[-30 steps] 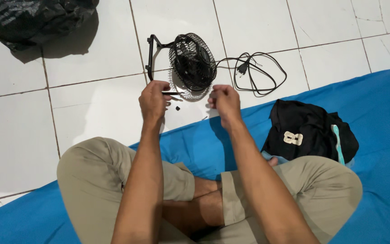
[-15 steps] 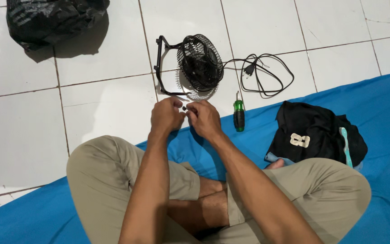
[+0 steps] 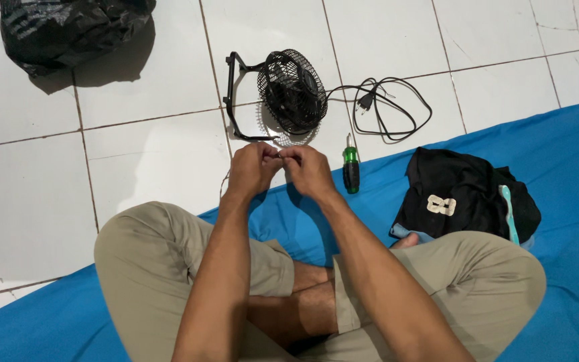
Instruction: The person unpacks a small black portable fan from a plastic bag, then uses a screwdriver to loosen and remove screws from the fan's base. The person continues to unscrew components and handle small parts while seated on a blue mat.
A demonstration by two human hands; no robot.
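Beside right hand (image 3: 309, 171): screwdriver (image 3: 350, 167) lengthwise, tip toward fan (image 3: 291, 92).

Left hand (image 3: 252, 171) and right hand (image 3: 308, 171) meet fingertip to fingertip; whatever is pinched between them is too small to identify. The black bag (image 3: 68, 30) at 11 o'clock is cut off by the top edge. Part of the pale grille (image 3: 289, 137) lies hidden beneath the black fan (image 3: 291, 90). The screwdriver (image 3: 350, 167) tip is too thin to make out. The knees and blue mat (image 3: 571, 154) run off the bottom and right edges.
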